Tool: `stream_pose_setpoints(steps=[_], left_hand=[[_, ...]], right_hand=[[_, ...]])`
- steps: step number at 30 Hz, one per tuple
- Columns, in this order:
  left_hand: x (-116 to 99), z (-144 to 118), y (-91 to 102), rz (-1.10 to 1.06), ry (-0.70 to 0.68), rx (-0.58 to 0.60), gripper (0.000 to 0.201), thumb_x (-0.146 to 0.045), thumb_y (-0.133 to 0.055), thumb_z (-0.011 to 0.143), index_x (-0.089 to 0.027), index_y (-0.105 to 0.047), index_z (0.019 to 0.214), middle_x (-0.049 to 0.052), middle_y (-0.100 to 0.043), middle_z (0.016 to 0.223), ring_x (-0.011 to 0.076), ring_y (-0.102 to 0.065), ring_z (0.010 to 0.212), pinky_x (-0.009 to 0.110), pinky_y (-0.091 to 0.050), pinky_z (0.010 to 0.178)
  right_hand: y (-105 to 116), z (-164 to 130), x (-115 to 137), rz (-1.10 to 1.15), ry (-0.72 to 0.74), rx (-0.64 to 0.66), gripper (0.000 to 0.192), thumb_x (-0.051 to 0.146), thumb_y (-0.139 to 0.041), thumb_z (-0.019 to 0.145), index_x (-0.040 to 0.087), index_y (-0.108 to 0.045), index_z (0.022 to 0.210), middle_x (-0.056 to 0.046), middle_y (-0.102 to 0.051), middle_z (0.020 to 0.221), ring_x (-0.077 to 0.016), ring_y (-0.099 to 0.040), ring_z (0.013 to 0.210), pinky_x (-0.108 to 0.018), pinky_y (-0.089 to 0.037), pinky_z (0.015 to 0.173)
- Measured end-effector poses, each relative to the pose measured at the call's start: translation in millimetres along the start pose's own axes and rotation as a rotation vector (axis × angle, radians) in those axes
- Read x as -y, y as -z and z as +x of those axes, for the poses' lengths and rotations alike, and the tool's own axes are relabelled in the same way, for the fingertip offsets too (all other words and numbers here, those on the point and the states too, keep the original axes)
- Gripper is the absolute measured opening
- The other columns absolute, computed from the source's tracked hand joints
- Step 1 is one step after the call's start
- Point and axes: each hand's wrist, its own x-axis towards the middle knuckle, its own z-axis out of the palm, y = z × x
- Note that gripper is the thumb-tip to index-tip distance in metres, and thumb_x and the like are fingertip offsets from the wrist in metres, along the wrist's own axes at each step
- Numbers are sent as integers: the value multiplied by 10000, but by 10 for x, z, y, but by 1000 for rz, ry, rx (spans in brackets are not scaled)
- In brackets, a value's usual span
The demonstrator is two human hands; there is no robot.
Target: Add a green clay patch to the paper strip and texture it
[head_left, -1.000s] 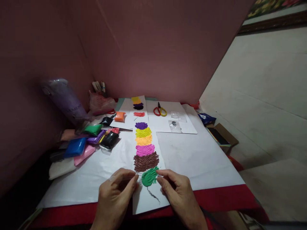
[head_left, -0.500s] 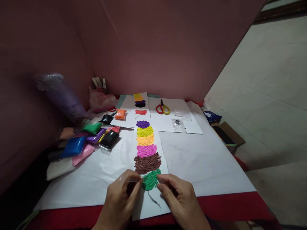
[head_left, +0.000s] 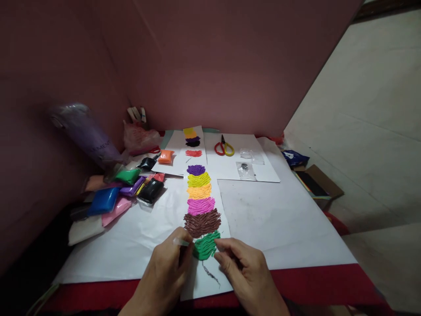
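Comparing with half a second earlier, left hand (head_left: 166, 272) has shifted right, fingers pinching a thin clear tool (head_left: 183, 242) whose tip now meets the green clay patch (head_left: 205, 246) on the paper strip (head_left: 210, 281); right hand (head_left: 245, 270) remains at the patch's right edge, fingertips pressed together

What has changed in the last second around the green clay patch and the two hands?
The green clay patch went from a smooth rounded blob to a ridged one, scored like the brown patch above it. The left hand moved slightly right, its thin clear tool now at the patch's left edge. The right hand stays at the right edge. The clay packets and scissors did not move.
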Motion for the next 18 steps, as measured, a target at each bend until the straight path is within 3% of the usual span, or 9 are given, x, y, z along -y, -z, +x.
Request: stream_pose_setpoints(steps=[18], left_hand=[[19, 53, 93, 18, 19, 97, 169, -150, -372, 891, -206, -476, 771, -18, -590, 655, 100, -560, 554, 201, -434, 515]], right_hand=[[18, 2, 2, -52, 55, -12, 212, 282, -498, 921, 190, -668, 833, -19, -646, 719, -147, -568, 630, -234, -418, 535]])
